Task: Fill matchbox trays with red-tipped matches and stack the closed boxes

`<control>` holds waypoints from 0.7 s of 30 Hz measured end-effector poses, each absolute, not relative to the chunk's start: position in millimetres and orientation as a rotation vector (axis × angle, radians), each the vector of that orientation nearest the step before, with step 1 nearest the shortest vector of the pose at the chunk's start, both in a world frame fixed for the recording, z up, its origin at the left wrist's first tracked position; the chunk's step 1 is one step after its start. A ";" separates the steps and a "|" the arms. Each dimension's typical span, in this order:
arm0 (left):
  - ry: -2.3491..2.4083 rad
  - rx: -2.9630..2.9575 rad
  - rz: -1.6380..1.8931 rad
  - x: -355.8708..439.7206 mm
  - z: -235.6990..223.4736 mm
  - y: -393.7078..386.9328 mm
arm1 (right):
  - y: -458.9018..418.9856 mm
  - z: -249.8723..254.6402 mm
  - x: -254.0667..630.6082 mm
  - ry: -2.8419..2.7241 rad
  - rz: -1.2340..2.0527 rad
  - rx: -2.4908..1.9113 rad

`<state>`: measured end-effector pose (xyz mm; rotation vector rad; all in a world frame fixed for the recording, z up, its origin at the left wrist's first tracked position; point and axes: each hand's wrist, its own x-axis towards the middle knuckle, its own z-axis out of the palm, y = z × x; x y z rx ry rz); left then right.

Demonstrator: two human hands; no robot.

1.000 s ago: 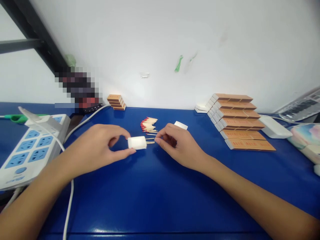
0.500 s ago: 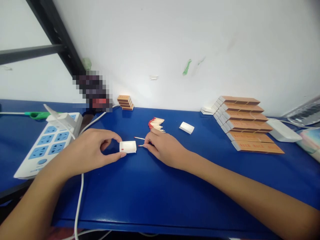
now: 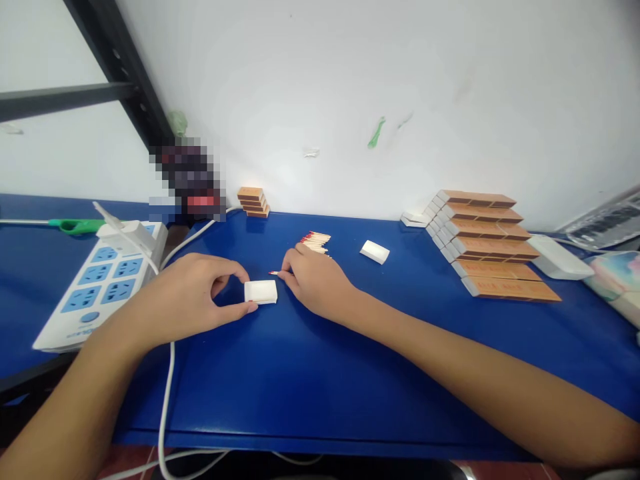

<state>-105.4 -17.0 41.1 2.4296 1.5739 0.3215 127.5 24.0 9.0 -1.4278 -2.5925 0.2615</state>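
Observation:
My left hand [image 3: 207, 293] curves around the left end of a small white matchbox tray [image 3: 261, 291], gripping it between thumb and fingers on the blue tabletop. Just right of the tray, my right hand [image 3: 313, 280] is closed in a pinch on a match [image 3: 273, 273], whose red head points left toward the tray. Behind that hand lies a pile of red-headed matches [image 3: 317, 241], partly hidden by the knuckles. A second white tray [image 3: 375, 252] rests to the right of the pile. Whether matches lie inside the held tray is hard to make out.
A short stack of matchboxes [image 3: 253, 202] stands by the wall. Larger stepped rows of matchboxes [image 3: 493, 248] fill the right side, beside a white box [image 3: 560, 257]. At left are a power strip [image 3: 103, 283] and its white cable [image 3: 167, 400].
My right hand has moved slightly away from me and left; only one match head now shows at its fingertips, where two showed before. The red head at the held tray's left corner is no longer visible.

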 end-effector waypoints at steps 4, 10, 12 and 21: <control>1.537 2.460 0.392 -100.1 36.8 -18.0 | 29.6 11.2 130.3 -2.603 0.250 -1.413; 1.533 2.558 0.509 -92.0 29.0 -21.5 | 21.5 24.0 148.4 -2.554 0.266 -1.250; 1.515 2.561 0.478 -89.9 29.2 -23.0 | 20.4 25.4 154.2 -2.541 0.298 -1.255; 1.468 2.559 0.429 -86.5 33.5 -26.3 | 44.1 5.5 133.7 -2.492 0.325 -1.390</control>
